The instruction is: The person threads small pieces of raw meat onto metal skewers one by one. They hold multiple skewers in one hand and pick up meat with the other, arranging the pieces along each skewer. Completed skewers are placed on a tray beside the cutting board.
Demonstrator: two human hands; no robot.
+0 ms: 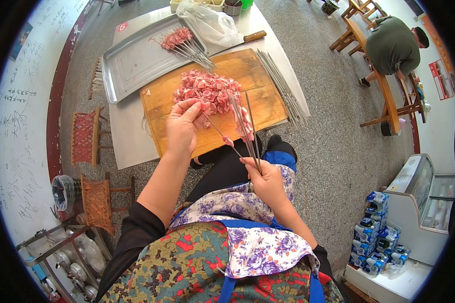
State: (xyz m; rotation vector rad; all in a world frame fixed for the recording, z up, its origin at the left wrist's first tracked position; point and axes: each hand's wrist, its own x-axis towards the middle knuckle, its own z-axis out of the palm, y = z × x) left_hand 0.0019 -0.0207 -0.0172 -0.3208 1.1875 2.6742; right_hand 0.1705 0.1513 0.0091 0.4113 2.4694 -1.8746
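Note:
My left hand (184, 123) pinches a small cube of raw meat (201, 107) at the tip of a thin metal skewer (214, 124). One more meat piece (228, 141) sits partway down that skewer. In my right hand (266, 181) are the lower ends of several metal skewers (251, 146), fanned upward; pieces of meat (243, 125) show among them, though which skewers carry them is hard to tell. Beyond both hands, a heap of diced raw meat (208, 89) lies on a wooden cutting board (163, 130).
Loaded skewers (177, 39) rest in a metal tray (131, 70) behind the board. Bare skewers (282, 87) lie along its right side. A knife with a wooden handle (254, 36) and a plastic bag (212, 24) are at the back. A person (394, 45) bends over a bench at far right.

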